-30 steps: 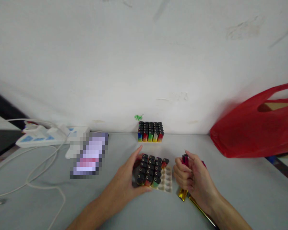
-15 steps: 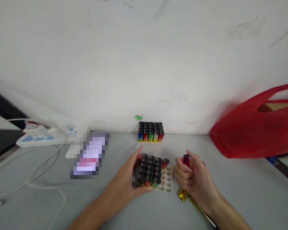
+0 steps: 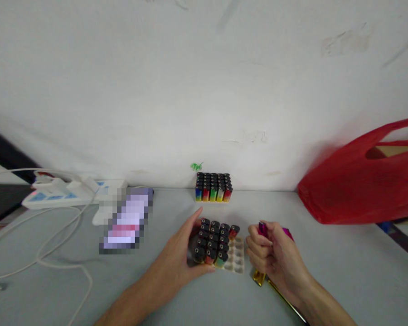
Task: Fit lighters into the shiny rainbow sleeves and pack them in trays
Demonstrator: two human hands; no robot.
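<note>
My left hand (image 3: 182,251) curls around the left side of a pale tray (image 3: 238,260), thumb at the front and fingers behind. Black-topped lighters (image 3: 213,237) stand in this tray in rows; one red lighter (image 3: 234,232) leans at the back of the right part, where bare sockets show. Right of the tray, my right hand (image 3: 270,249) is closed around a shiny magenta piece (image 3: 262,228); its end pokes out above the fingers, the rest is hidden, and its kind is unclear. Below that hand lie a shiny gold piece (image 3: 259,277) and a long gold-edged strip (image 3: 285,299).
A second block of lighters (image 3: 213,188) stands against the wall. Left are a phone (image 3: 129,219), a white power strip (image 3: 78,192) and loose white cables (image 3: 42,249). A red bag (image 3: 357,181) sits at the right. Another magenta piece (image 3: 287,233) shows behind my right hand.
My right hand has turned slightly and its thumb has come down over the magenta piece. More magenta shows behind the hand. My left hand and the tray have stayed put.
</note>
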